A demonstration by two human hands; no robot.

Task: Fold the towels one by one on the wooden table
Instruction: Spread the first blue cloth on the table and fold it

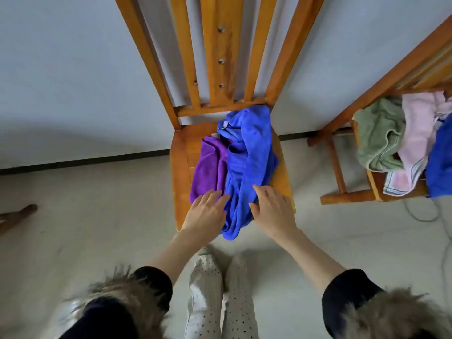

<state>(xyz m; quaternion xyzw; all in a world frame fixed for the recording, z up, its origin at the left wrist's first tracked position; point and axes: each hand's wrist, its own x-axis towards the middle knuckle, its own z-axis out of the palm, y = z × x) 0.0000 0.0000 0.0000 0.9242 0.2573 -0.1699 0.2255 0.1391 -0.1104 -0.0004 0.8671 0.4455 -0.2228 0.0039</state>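
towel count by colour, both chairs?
Blue: 2, blue towel on the near chair, another blue cloth on the right chair, cut off by the frame
Purple: 1, purple towel
Green: 1, green towel
Pink: 1, pink towel
Total: 5

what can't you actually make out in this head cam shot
- Purple towel: right part hidden under the crumpled blue towel.
- Chair seat: mostly covered by both towels.
- Second chair with the green towel, the pink towel and another blue cloth: cut off by the right edge.
- Left hand, right hand: palms face down, unseen.
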